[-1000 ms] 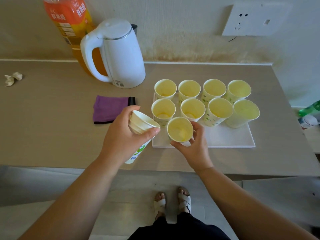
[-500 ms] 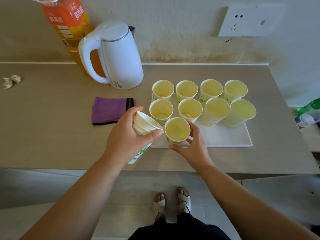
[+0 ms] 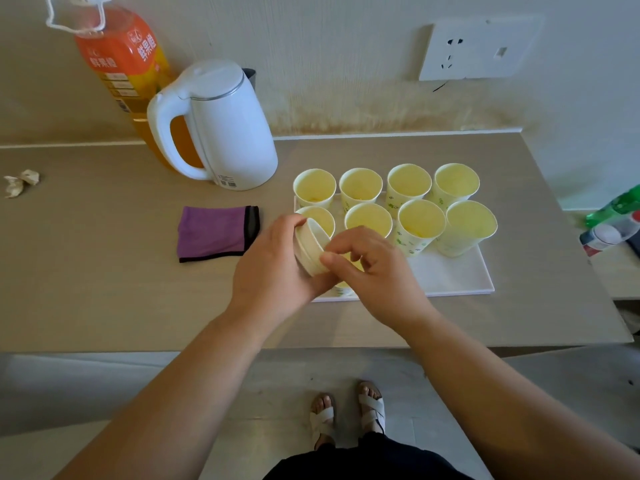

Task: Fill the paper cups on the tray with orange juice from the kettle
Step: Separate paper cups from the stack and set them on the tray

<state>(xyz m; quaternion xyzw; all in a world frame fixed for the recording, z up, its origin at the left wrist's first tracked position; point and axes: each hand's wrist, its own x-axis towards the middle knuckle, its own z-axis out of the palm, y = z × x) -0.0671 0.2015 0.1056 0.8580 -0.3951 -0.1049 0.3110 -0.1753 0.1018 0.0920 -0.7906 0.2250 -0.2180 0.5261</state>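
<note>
Frame centre: the left hand [image 3: 273,271] grips the tilted cup stack [image 3: 309,250]; the right hand [image 3: 375,271] pinches its rim, likely separating one.

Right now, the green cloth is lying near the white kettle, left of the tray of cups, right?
No: the cloth is purple with a black edge, not green; the head view shows it. It does lie near the white kettle, left of the tray of cups.
</note>
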